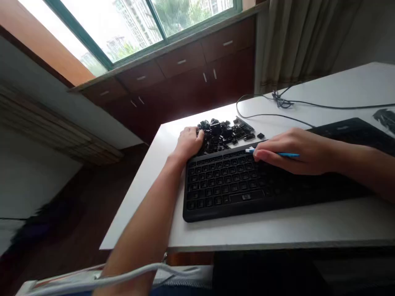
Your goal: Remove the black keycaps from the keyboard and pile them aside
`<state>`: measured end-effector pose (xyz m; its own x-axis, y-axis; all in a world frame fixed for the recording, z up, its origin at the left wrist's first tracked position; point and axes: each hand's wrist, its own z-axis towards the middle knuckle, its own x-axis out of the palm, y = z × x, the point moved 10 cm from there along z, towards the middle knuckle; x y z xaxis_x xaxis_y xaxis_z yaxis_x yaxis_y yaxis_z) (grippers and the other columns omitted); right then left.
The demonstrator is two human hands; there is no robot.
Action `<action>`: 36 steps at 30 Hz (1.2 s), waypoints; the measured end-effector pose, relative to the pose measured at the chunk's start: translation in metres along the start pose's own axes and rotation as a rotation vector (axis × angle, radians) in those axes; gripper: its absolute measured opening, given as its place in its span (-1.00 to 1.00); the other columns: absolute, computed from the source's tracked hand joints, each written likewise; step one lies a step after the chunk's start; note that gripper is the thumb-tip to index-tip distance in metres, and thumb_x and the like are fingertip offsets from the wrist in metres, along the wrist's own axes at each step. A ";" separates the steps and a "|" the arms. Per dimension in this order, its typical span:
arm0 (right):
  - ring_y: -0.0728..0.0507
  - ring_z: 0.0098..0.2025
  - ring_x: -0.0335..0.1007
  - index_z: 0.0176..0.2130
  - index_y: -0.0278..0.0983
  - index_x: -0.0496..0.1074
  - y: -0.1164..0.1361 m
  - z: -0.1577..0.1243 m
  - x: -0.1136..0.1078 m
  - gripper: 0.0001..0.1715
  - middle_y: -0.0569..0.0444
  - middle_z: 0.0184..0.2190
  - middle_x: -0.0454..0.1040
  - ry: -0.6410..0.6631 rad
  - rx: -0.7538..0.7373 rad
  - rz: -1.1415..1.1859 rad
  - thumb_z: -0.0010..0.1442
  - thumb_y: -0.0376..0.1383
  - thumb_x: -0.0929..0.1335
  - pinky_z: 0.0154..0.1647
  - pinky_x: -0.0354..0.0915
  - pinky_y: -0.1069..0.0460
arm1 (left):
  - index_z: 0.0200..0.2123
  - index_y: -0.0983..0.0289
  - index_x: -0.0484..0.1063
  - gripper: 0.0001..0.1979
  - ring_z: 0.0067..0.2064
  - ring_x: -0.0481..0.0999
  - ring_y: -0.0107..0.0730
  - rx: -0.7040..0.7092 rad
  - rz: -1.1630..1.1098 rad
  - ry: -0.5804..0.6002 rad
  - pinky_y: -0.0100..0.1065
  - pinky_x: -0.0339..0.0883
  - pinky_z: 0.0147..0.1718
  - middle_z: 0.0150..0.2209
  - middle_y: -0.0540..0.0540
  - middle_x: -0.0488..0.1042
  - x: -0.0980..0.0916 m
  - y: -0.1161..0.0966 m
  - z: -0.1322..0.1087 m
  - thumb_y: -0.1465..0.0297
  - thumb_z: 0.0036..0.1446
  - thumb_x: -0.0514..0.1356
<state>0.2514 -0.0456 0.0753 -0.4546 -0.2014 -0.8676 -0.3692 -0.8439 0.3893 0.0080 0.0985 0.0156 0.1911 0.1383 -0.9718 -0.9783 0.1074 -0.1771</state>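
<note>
A black keyboard (pixel 234 187) with its keycaps removed lies on the white table (pixel 277 228). Behind its top edge sits a pile of loose black keycaps (pixel 226 133). My left hand (pixel 188 146) rests at the keyboard's far left corner, its fingers curled against the edge of the keycap pile; whether they grip a cap is hidden. My right hand (pixel 296 152) lies over the keyboard's upper middle, closed on a thin blue tool (pixel 285 155) whose white tip points left toward the top key row.
A black cable (pixel 277 102) loops across the table behind the keycaps. A dark object (pixel 385 117) lies at the table's right edge. Brown cabinets (pixel 185 78) and a window stand beyond the table. A white cord (pixel 129 277) runs along the bottom.
</note>
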 end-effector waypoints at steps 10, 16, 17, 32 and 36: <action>0.03 -0.54 0.14 -0.35 -0.24 0.33 0.002 0.003 0.000 -0.59 0.19 -0.56 0.31 0.004 0.007 -0.022 0.49 -0.14 0.19 -0.43 0.02 0.02 | 0.28 0.46 0.33 -0.35 0.30 0.29 0.16 0.000 -0.009 0.003 0.02 0.13 0.32 0.25 0.44 0.35 -0.001 0.000 -0.002 0.11 0.38 -0.11; 0.03 -0.54 0.16 -0.34 -0.24 0.36 0.003 0.003 -0.001 -0.59 0.18 -0.56 0.33 0.003 0.006 -0.036 0.49 -0.13 0.18 -0.43 0.02 0.02 | 0.27 0.44 0.33 -0.36 0.30 0.29 0.15 0.001 -0.022 0.004 0.02 0.14 0.32 0.25 0.44 0.34 -0.002 0.000 -0.002 0.11 0.39 -0.11; 0.03 -0.54 0.16 -0.34 -0.24 0.35 0.002 0.003 -0.001 -0.59 0.18 -0.56 0.32 0.003 0.006 -0.038 0.49 -0.13 0.18 -0.43 0.02 0.02 | 0.27 0.44 0.33 -0.37 0.30 0.29 0.15 0.001 -0.023 0.004 0.02 0.14 0.32 0.25 0.43 0.34 -0.002 0.000 -0.002 0.11 0.39 -0.11; 0.03 -0.54 0.16 -0.33 -0.25 0.39 0.004 0.004 -0.001 -0.59 0.18 -0.56 0.33 -0.002 -0.001 -0.041 0.49 -0.14 0.19 -0.43 0.02 0.02 | 0.28 0.47 0.32 -0.35 0.30 0.28 0.15 -0.006 -0.026 0.008 0.01 0.12 0.32 0.24 0.45 0.34 -0.003 -0.001 -0.003 0.12 0.38 -0.11; 0.03 -0.54 0.16 -0.35 -0.25 0.36 0.003 0.004 -0.001 -0.59 0.18 -0.56 0.32 0.001 0.001 -0.041 0.48 -0.14 0.20 -0.43 0.02 0.02 | 0.29 0.47 0.32 -0.34 0.30 0.28 0.17 -0.007 -0.030 0.011 0.03 0.12 0.32 0.25 0.45 0.33 -0.003 -0.001 -0.003 0.11 0.38 -0.11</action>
<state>0.2478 -0.0464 0.0789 -0.4384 -0.1666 -0.8832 -0.3886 -0.8510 0.3533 0.0083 0.0948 0.0183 0.2193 0.1245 -0.9677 -0.9728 0.1045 -0.2070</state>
